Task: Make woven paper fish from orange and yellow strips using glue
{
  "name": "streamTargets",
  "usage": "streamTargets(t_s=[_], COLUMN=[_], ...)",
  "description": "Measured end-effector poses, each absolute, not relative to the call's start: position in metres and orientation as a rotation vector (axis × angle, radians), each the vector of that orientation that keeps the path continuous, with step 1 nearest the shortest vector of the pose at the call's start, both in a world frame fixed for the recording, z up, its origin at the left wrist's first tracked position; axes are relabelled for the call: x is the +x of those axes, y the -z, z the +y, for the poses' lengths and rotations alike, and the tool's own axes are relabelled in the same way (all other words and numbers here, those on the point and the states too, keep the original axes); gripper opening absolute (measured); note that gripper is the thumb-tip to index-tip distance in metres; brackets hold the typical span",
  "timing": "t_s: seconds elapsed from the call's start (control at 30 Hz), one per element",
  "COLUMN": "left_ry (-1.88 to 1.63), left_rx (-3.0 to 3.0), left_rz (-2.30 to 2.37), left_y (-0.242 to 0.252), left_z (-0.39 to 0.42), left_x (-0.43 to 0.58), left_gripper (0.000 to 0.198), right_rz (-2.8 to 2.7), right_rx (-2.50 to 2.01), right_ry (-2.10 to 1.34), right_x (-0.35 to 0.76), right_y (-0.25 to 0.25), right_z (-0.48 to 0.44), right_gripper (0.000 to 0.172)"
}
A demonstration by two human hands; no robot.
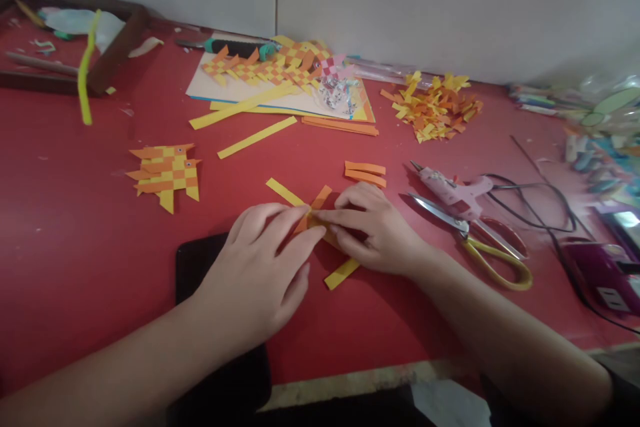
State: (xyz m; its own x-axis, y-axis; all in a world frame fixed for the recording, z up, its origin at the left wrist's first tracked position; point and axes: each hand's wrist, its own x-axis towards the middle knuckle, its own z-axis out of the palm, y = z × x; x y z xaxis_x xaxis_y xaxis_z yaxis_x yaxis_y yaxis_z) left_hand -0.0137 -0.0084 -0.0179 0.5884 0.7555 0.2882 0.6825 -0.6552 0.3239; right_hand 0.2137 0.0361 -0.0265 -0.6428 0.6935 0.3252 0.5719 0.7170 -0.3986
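My left hand (260,273) and my right hand (373,227) meet at the middle of the red table (75,260). Between their fingertips lie crossed paper strips, a yellow strip (284,191) running from upper left to lower right and a short orange strip (319,199) across it. Both hands press and pinch these strips where they cross. The lower end of the yellow strip sticks out below my right hand. My left wrist rests over a black flat object (193,267) at the table's near edge.
A woven orange-and-yellow paper fish (167,175) lies to the left. Two orange strips (365,173), scissors (480,240) and a pink glue gun (453,190) with cable lie right. Further back are more woven fish on paper (273,70), loose yellow strips (256,137), paper scraps (435,107), and a wooden frame (117,47).
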Motion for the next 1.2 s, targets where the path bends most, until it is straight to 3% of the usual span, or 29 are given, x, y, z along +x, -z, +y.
streamTargets(t_s=[0.17, 0.3, 0.53, 0.73, 0.87, 1.2], left_ry=[-0.689, -0.601, -0.52, -0.754, -0.848, -0.889], left_rx=[2.406, 2.459, 2.463, 2.176, 1.924, 1.683], left_rz=[1.364, 1.421, 1.415, 1.365, 1.304, 1.235], left_y=[0.014, 0.015, 0.019, 0.013, 0.002, -0.002], left_z=[-0.003, -0.003, 0.001, 0.004, 0.004, 0.002], left_x=[-0.015, -0.014, -0.015, -0.015, -0.015, -0.011], left_gripper=[0.025, 0.017, 0.02, 0.037, 0.014, 0.002], right_rz=[-2.189, -2.369, -2.487, -2.159, -1.948, -2.112], right_rx=[-1.026, -1.075, -1.041, -1.117, -0.927, -0.927], right_ry=[-0.326, -0.327, -0.424, -0.69, -0.817, -0.302], right_x=[0.215, 0.212, 0.208, 0.209, 0.203, 0.198], right_y=[0.023, 0.023, 0.024, 0.02, 0.017, 0.003], right_z=[0.039, 0.042, 0.038, 0.026, 0.019, 0.016], right_gripper=[0.02, 0.035, 0.038, 0.03, 0.021, 0.012])
